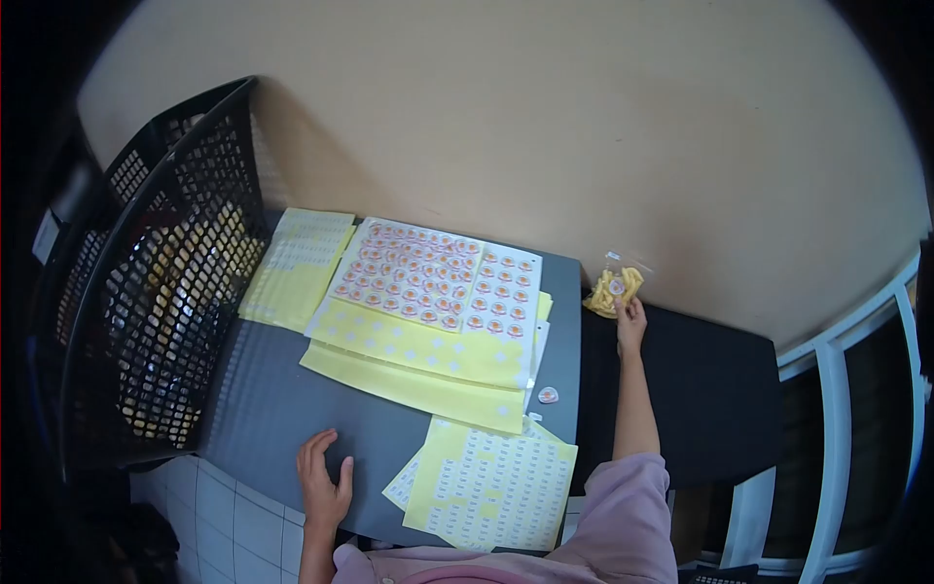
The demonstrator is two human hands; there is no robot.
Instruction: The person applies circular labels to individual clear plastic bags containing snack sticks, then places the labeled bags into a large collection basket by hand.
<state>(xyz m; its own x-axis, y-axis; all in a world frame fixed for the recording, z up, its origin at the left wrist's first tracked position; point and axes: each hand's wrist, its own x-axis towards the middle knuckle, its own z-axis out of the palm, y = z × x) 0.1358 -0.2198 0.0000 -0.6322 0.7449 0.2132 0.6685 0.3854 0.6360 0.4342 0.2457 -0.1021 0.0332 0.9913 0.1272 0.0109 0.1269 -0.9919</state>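
My right hand (631,319) reaches out to the far right and grips a clear plastic bag of yellow snack pieces (615,290) by its side. A round sticker shows on the bag's front. My left hand (324,479) hovers or rests at the grey table's near edge, fingers apart, holding nothing. Nearest to it lies a yellow label sheet (491,484) with small printed labels, some peeled off. Beyond are sheets of round red and orange stickers (409,275) on yellow backing. One loose round sticker (549,395) sits on the table to their right.
A tall black plastic basket (161,282) with yellow-filled bags inside stands at the left. More yellow label sheets (297,265) lie beside it. A black surface (705,389) adjoins the grey table (268,389) on the right. Behind is a beige wall (545,127); white metal framing (842,428) stands far right.
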